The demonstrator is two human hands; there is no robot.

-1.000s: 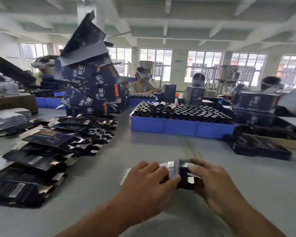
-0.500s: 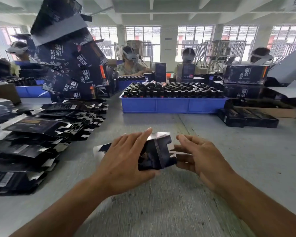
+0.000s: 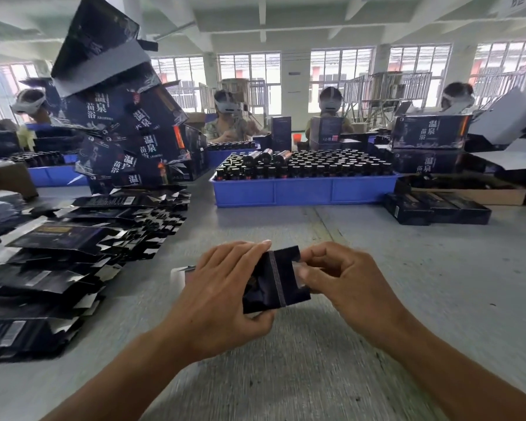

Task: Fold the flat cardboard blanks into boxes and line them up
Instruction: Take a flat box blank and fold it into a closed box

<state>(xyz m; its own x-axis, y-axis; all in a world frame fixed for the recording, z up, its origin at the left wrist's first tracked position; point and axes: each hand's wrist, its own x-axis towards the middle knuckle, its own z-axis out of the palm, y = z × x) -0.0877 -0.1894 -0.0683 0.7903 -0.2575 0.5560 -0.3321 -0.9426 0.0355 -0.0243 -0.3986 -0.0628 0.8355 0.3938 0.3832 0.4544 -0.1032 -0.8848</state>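
Left hand curled round dark box blank, right hand pinching its end flap

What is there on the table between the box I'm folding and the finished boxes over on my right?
Nothing visible. Both hands, left and right, grip the half-folded box, and the stretch of grey table running from it to the row of finished boxes at far right shows only bare surface.
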